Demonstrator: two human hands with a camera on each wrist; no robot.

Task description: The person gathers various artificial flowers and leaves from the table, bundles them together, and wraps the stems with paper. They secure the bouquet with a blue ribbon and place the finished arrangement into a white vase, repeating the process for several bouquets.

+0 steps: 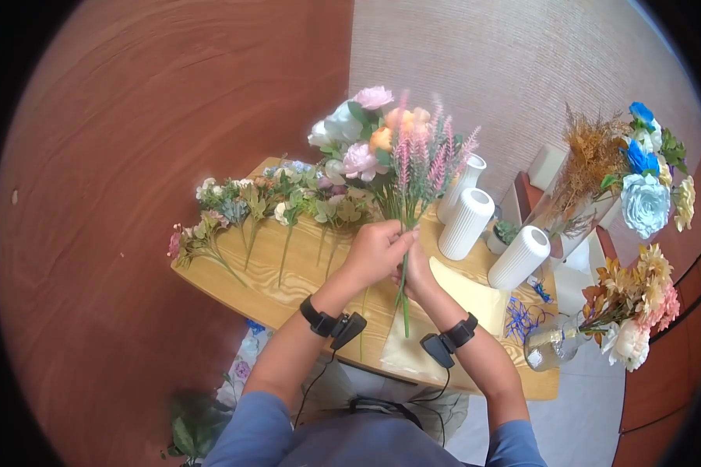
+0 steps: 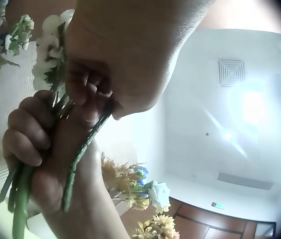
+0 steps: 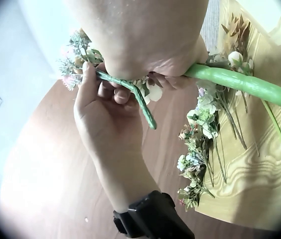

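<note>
Both hands are together over the table, below a bouquet of pink, white and orange blooms point(image 1: 382, 140). My right hand point(image 1: 419, 272) curls round the bundled green stems point(image 1: 404, 303); the left wrist view shows its fingers point(image 2: 26, 132) wrapped about them. Pinched in my left hand point(image 1: 375, 253) is a thin dark green stem point(image 3: 143, 104), its lower end sticking out at an angle. Pink flower spikes point(image 1: 419, 156) stand at the bouquet's right side, slightly blurred. Where the stems cross between the palms is hidden.
Loose flower stems point(image 1: 284, 249) lie along the table's left side. White ribbed vases point(image 1: 466, 224) and a small potted plant point(image 1: 504, 233) stand at the right, near pale paper point(image 1: 475, 296) and blue string point(image 1: 524, 319). A glass vase point(image 1: 551, 346) with flowers sits at the right edge.
</note>
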